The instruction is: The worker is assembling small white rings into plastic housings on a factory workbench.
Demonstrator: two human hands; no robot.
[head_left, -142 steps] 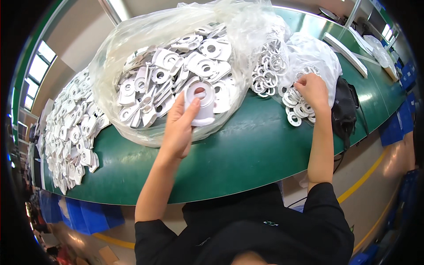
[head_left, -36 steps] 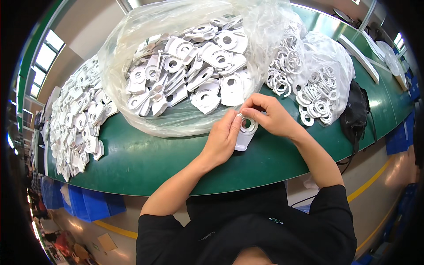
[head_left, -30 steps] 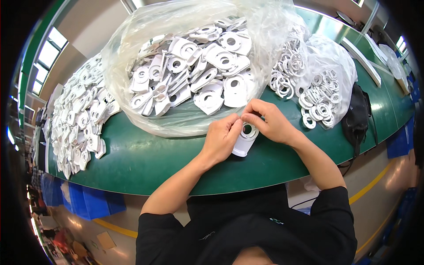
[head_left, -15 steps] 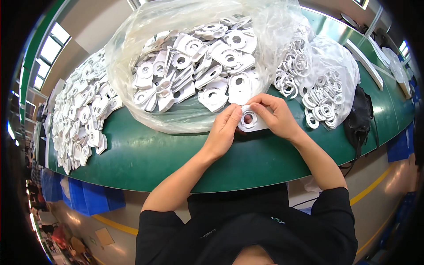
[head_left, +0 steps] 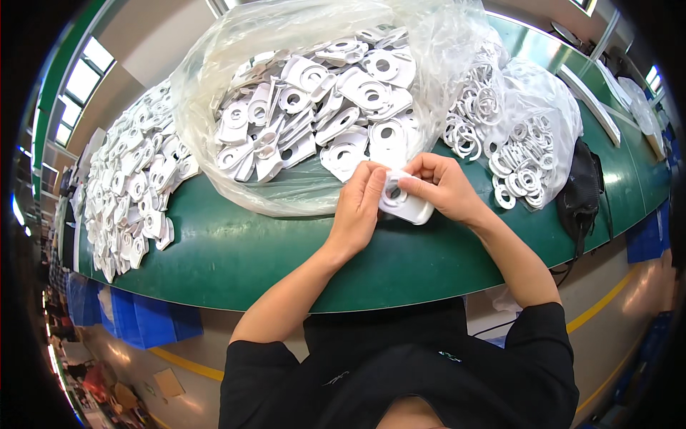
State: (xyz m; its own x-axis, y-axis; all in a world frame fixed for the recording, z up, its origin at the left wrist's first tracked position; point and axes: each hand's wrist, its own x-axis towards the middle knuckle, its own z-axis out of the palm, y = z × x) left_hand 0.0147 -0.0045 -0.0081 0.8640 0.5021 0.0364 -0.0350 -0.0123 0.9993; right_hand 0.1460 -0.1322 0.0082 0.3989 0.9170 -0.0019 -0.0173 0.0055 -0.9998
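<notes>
Between my two hands, just above the green table [head_left: 279, 261], is a white plastic part [head_left: 412, 209] with a round ringed hole and a flat rounded end. My left hand [head_left: 359, 207] pinches its left edge between thumb and fingers. On the upper right side, my right hand [head_left: 444, 187] grips the same part, its thumb lying over the hole's rim. Some fingertips are hidden behind the part. Right behind my hands lies an open clear plastic bag [head_left: 250, 199] full of similar white parts [head_left: 345, 151].
A heap of loose white parts [head_left: 136, 186] covers the table's left end. To the right, white rings [head_left: 525, 179] spill from a second clear bag [head_left: 564, 107]. Beside it is a black bag with straps [head_left: 580, 189]. Blue bins [head_left: 153, 318] stand below the table's front edge.
The part has turned and tilted in my hands, so its flat end now points toward me and to the right. My right thumb has moved onto the ringed hole.
</notes>
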